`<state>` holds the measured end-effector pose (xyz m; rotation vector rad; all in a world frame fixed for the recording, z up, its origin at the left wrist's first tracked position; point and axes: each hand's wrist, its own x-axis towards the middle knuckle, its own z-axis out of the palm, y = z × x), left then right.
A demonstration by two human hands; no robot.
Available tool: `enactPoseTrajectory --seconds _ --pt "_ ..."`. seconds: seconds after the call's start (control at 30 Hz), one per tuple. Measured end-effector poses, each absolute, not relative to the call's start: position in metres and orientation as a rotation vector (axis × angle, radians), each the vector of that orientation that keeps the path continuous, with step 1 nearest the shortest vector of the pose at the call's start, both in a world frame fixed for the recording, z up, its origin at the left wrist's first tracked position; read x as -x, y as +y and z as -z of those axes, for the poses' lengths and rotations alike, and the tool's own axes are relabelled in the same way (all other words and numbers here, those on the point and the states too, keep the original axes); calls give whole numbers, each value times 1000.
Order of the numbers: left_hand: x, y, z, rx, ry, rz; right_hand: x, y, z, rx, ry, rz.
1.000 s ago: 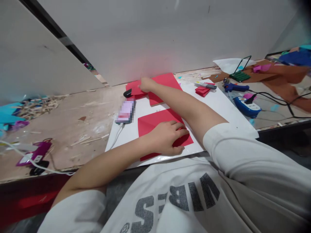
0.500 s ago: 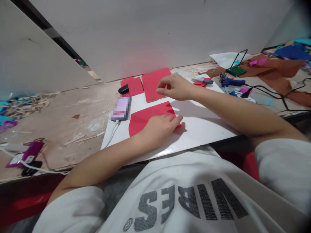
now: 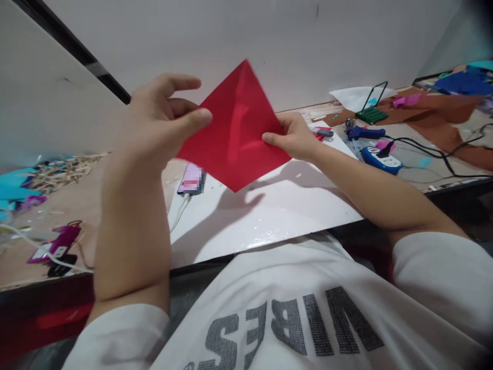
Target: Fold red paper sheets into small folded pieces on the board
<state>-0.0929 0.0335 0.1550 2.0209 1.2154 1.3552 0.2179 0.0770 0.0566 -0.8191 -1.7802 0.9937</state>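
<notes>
A diamond-turned sheet of red paper [image 3: 239,133], with a faint crease down its middle, is held up above a white board [image 3: 292,205]. My right hand [image 3: 296,136] pinches its right corner, thumb on the near face and fingers behind. At the sheet's left side is my left hand [image 3: 165,118], thumb and fingers spread apart, with the thumb overlapping the sheet's edge; whether it touches the paper is unclear. A phone [image 3: 190,178] with a white cable lies on the board, partly covered by the sheet.
A grey-handled cutter [image 3: 324,132] lies on red scraps at the board's back right. Farther right are a blue glue gun [image 3: 367,131], a green stand [image 3: 372,114], a blue-white power socket [image 3: 381,160] and black cables. Wood slivers [image 3: 65,172] and a purple device [image 3: 57,244] lie at left.
A red sheet is now raised off the board in my right hand. My left hand has lifted from the red paper on the board and moved up and left.
</notes>
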Motion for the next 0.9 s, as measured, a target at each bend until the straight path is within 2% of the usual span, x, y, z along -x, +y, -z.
enactPoseTrajectory --seconds 0.1,0.37,0.67,0.8,0.9 --pt "101 66 -135 -1682 1134 -1489 -230 87 -58 915 -1593 -1042" --pt "75 112 -23 -1329 1198 -1475 -241 112 -33 945 -1410 -1206" --pt "74 106 -14 -1458 1011 -1520 -234 125 -7 972 -1400 -1153" --pt "70 107 -9 -1506 968 -1539 -239 143 -1 929 -1383 -931" --pt "76 118 -7 -1588 975 -1758 -249 154 -6 955 -1421 -681"
